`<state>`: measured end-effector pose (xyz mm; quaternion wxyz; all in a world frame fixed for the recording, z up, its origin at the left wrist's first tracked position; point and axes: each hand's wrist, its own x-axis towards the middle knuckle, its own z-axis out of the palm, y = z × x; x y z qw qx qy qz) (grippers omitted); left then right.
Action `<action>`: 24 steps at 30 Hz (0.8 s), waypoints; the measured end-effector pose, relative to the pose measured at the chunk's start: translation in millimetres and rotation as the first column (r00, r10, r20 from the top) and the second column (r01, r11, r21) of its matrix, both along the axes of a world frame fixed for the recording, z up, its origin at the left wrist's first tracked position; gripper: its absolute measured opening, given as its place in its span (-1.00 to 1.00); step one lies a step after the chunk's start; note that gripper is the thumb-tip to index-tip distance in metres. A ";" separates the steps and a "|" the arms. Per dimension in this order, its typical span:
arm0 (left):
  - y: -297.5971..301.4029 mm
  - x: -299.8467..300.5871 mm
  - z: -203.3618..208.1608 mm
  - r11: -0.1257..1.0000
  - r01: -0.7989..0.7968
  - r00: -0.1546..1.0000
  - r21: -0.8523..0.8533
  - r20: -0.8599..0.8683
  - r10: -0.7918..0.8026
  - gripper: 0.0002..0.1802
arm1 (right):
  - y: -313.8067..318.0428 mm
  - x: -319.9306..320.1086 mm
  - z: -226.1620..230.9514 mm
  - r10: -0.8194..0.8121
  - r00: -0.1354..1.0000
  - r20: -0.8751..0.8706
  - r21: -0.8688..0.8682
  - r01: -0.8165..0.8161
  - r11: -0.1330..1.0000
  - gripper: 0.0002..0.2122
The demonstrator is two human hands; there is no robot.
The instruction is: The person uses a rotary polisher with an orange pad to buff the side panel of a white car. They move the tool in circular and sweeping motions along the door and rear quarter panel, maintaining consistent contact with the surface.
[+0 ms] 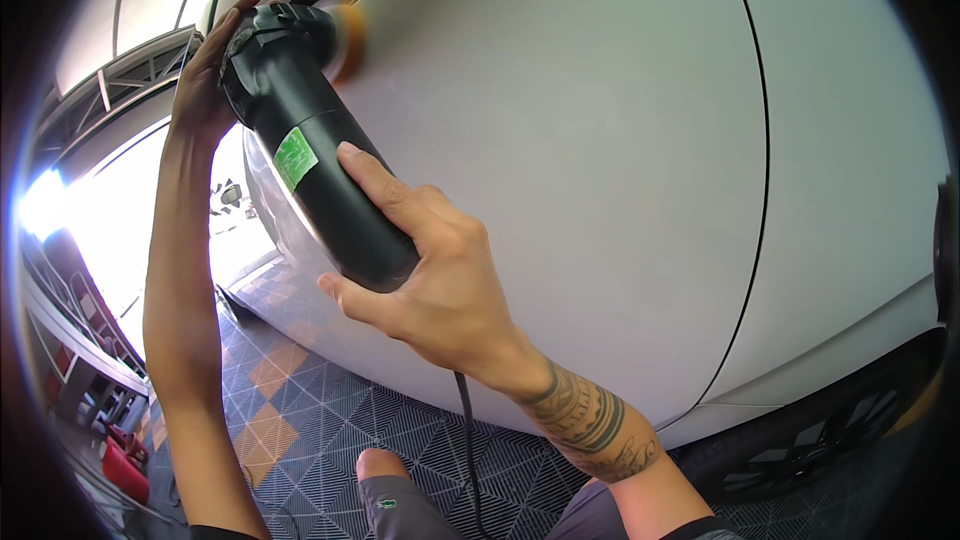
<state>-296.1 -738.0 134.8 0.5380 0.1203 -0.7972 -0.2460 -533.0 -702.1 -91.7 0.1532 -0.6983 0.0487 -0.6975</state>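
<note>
A black car polisher (315,135) with a green sticker on its body slants across the upper left. My right hand (440,265) is wrapped round the rear end of its body, the thumb lying along the top. At the polisher's head, my left hand (212,65) holds the back of the housing; some of its fingers are hidden behind it. The orange polishing pad (349,38) is smeared by motion and meets the white car panel (570,160) near its upper edge. From below my right hand a black power cord (467,440) hangs down to the floor.
A thin dark seam (764,160) runs down the car body on the right. Low on the right sits a dark wheel (800,445). Patterned grey and orange floor tiles (310,390) lie below, with a red object (124,470) at the far left. Bright light comes through an opening (115,210).
</note>
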 end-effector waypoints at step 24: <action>-0.2 -19.3 24.6 0.980 -0.133 0.991 -0.146 -0.051 0.126 -0.53 | 1.9 -8.8 9.2 -0.019 0.999 0.048 -0.020 0.020 1.000 -0.22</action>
